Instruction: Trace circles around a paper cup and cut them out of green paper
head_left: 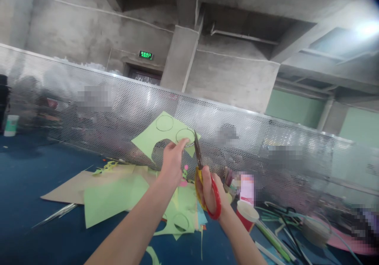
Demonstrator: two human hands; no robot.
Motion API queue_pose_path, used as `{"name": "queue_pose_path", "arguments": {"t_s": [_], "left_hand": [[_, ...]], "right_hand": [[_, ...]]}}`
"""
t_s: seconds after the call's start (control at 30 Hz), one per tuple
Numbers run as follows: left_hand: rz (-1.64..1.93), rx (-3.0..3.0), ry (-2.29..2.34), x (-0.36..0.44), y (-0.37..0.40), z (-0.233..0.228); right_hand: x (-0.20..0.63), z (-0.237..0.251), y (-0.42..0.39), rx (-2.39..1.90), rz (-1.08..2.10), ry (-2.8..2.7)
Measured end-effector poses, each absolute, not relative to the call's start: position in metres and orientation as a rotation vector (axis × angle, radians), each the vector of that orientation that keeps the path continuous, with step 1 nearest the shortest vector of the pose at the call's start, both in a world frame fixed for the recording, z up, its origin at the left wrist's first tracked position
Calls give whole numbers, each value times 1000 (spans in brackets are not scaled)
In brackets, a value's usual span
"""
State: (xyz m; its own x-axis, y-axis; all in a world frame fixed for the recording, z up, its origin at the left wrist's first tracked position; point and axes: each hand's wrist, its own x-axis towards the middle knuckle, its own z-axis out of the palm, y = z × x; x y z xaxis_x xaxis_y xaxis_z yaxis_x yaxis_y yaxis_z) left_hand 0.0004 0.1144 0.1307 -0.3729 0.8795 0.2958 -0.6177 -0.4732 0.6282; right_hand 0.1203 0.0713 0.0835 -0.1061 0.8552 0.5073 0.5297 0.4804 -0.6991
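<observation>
blue table fills the near ground, under bare concrete walls and beams; nearest, at 6 o'clock, two bare forearms rise from the bottom edge; at 7 o'clock from the hands, green sheets lie overlapping on a brown card, with cut scraps under the wrists, one scrap showing a drawn circle; a red cup stands at 4 o'clock from the right hand, just beside the wrist, with straws and sticks strewn past it toward 3 o'clock; right hand is closed through the red and yellow handles of scissors, blades pointing up to 12 o'clock, nearly shut, tip touching the paper's right edge; left hand pinches a green paper between thumb and fingers, lifting it in the air above the table; the paper bears two drawn circles and a round cut-out at its lower edge; behind, a perforated metal screen runs 9 to 3 o'clock; farther, at 11 o'clock, a green exit sign glows over a doorway.
</observation>
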Motion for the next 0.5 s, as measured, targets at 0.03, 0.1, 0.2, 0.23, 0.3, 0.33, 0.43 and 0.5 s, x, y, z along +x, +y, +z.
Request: {"name": "queue_pose_path", "arguments": {"t_s": [0.03, 0.1, 0.2, 0.23, 0.3, 0.33, 0.43, 0.5], "left_hand": [[1970, 759, 520, 0, 115, 131], [1977, 763, 525, -1, 116, 131], [1985, 764, 536, -1, 117, 131], [1988, 760, 534, -2, 117, 131], [1993, 753, 516, -3, 117, 131], [1994, 752, 505, -3, 117, 131], [1998, 744, 491, -5, 115, 133], [1996, 741, 478, -6, 113, 134]], "right_hand": [[120, 83, 72, -1177, 428, -1774], [121, 82, 72, -1181, 428, -1772], [120, 83, 71, -1186, 429, -1773], [120, 84, 70, -1189, 430, -1775], [119, 86, 68, -1190, 433, -1776], [119, 86, 67, -1190, 433, -1776], [118, 88, 66, -1198, 432, -1783], [118, 89, 65, -1204, 429, -1794]]}}
